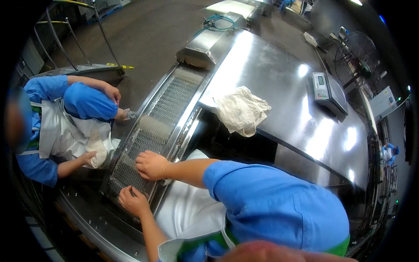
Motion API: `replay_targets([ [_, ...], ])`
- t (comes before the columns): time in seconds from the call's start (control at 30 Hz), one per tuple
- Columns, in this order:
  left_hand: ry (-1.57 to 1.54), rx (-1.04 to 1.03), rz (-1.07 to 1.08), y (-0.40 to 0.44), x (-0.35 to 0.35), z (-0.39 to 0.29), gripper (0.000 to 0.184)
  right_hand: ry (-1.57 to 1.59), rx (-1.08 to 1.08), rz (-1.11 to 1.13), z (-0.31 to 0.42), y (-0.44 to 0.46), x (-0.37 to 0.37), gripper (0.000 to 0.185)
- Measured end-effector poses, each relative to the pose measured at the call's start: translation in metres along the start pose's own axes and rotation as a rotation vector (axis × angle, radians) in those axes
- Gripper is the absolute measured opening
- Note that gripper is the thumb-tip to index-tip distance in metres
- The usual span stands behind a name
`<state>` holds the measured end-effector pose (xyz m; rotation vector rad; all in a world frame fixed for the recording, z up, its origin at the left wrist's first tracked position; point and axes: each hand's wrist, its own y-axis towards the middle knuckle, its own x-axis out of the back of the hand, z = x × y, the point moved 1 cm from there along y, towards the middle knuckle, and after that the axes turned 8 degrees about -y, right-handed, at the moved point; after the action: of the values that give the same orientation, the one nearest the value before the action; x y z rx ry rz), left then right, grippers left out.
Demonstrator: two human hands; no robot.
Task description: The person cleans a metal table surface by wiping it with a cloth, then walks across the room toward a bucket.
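Factory floor, wire-mesh conveyor belt [162, 108] left of centre.
Co-worker [65, 118] far left; left hand [134, 201] at lower belt, fingers curled, right hand [150, 165] on mesh beside it, can't tell if either grips; rag [242, 110] over steel table [288, 83] edge; digital scale [331, 94] right.

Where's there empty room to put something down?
The steel table has a bare patch between the cloth and the scale. The mesh belt also looks bare between the right hand and the metal hood. It's crowded at the belt's near end, with the left hand there too.
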<state>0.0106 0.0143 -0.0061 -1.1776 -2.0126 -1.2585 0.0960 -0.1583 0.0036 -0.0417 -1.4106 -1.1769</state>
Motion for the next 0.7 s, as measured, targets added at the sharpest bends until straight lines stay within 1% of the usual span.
replay_targets([
  [0.2,-0.039,0.025,0.004,-0.001,-0.002,0.005,0.012,0.042,0.008,-0.033,0.000,0.000,0.002,0.015],
  [0.27,-0.026,0.010,-0.013,0.001,0.001,-0.004,0.012,0.046,-0.014,0.029,-0.001,0.000,0.002,0.015],
  [0.4,-0.047,0.021,-0.020,0.001,0.001,-0.002,0.011,0.068,-0.012,0.020,-0.001,-0.001,0.001,0.015],
  [0.5,-0.044,0.000,-0.043,0.001,0.000,-0.004,0.011,0.015,-0.041,0.064,-0.004,-0.002,-0.004,0.014],
  [0.53,-0.051,-0.055,-0.042,0.004,0.001,-0.002,0.010,0.024,-0.035,0.090,-0.004,-0.002,-0.006,0.014],
  [0.57,-0.066,-0.059,-0.028,0.005,0.005,-0.007,0.009,0.028,-0.052,0.089,-0.003,-0.001,-0.004,0.013],
  [0.6,-0.048,0.015,0.030,0.006,0.011,-0.012,0.009,0.041,-0.060,0.092,0.000,-0.002,-0.002,0.012],
  [0.63,-0.042,-0.033,-0.079,0.005,0.009,-0.010,0.010,0.048,-0.042,0.078,0.002,0.000,-0.002,0.012],
  [0.7,-0.112,0.005,-0.063,0.004,0.008,-0.007,0.011,0.021,-0.012,0.018,0.003,0.003,0.001,0.011],
])
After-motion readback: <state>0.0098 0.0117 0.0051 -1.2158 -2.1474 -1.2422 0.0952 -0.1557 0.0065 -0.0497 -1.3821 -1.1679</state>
